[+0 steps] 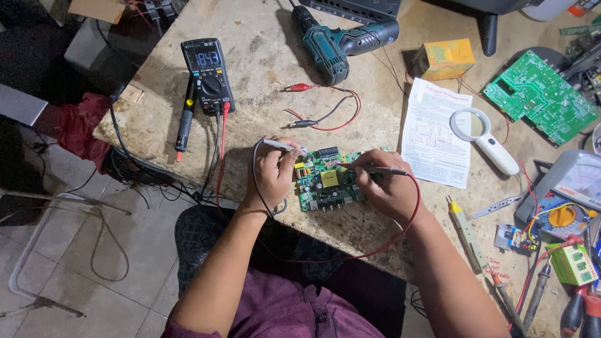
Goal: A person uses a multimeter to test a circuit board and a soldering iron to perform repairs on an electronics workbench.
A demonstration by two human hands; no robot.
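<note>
A small green circuit board (pixel 327 179) lies near the front edge of the tabletop (pixel 263 75). The left hand (pixel 273 173) is closed around a thin probe (pixel 283 146) at the board's left end. The right hand (pixel 387 185) pinches a second probe (pixel 374 169) with a red wire, its tip touching the board. A black meter (pixel 208 75) sits farther back.

Small circuit board (pixel 327 179) on worktop (pixel 263 119) between left hand (pixel 273 173) and right hand (pixel 388 188), multimeter (pixel 208 75) behind left hand, clip leads (pixel 325 109) and cordless drill (pixel 341 44) behind both hands, paper sheet (pixel 432 134) and magnifier (pixel 483 139) right of right hand.
</note>
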